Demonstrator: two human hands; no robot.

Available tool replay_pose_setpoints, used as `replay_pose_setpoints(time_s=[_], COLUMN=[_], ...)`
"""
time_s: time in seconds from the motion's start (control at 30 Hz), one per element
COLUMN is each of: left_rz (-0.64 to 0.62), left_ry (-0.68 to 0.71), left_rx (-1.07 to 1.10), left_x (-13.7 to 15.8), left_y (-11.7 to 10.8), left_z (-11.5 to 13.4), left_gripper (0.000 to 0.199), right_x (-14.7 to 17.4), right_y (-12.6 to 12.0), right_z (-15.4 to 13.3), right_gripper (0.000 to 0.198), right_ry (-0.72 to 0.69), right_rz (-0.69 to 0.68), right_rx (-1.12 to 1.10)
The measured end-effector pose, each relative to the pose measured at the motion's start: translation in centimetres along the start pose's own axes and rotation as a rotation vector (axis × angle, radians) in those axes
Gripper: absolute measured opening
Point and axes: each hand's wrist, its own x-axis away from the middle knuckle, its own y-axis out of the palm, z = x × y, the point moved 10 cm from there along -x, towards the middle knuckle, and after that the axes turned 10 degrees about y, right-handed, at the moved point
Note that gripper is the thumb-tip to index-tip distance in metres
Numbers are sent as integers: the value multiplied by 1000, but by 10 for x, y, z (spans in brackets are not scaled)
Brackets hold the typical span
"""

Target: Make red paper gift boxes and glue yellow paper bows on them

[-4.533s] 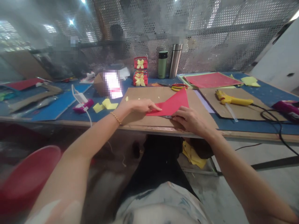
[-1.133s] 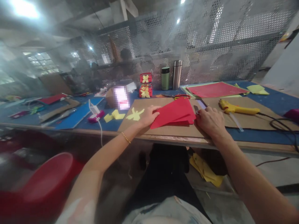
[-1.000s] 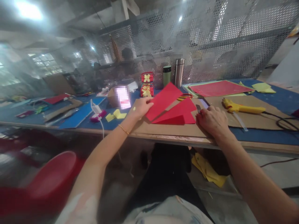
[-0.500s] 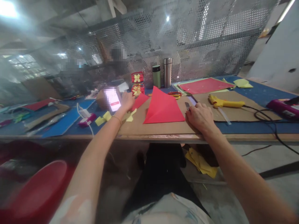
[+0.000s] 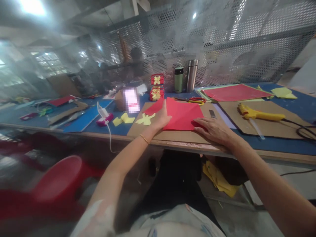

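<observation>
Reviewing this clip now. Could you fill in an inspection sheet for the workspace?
Surface: blue table, brown cardboard along its front edge.
Job's things: red paper on the cardboard; a small dark tool lies to its right, type unclear.
Clutter: yellow scraps, scissors, phone, yellow glue gun, green bottle, steel flask.
Grips: left grip on the paper's left part, forefinger extended; right grip touching its right edge.
Cables: white cable hanging over the front edge; black cord from the glue gun.
Surroundings: mesh screen behind; red stool at lower left.
</observation>
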Motion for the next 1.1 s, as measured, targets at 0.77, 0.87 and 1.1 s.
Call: replay_pose_setpoints(time_s=[0.77,0.87,1.1], left_rz=[-425,-334,-192], left_ry=[354,418,460], left_rx=[-84,-7,134], left_x=[98,106,120], left_y=[13,1,-16], left_z=[60,58,55], left_gripper=[96,76,54], right_x=[58,57,58], right_y=[-21,-22,-25], right_z=[-40,-39,-38], right_gripper=[53,49,54], right_ry=[-58,-50,-56], right_rz=[99,87,62], right_rx=[30,-3,-92])
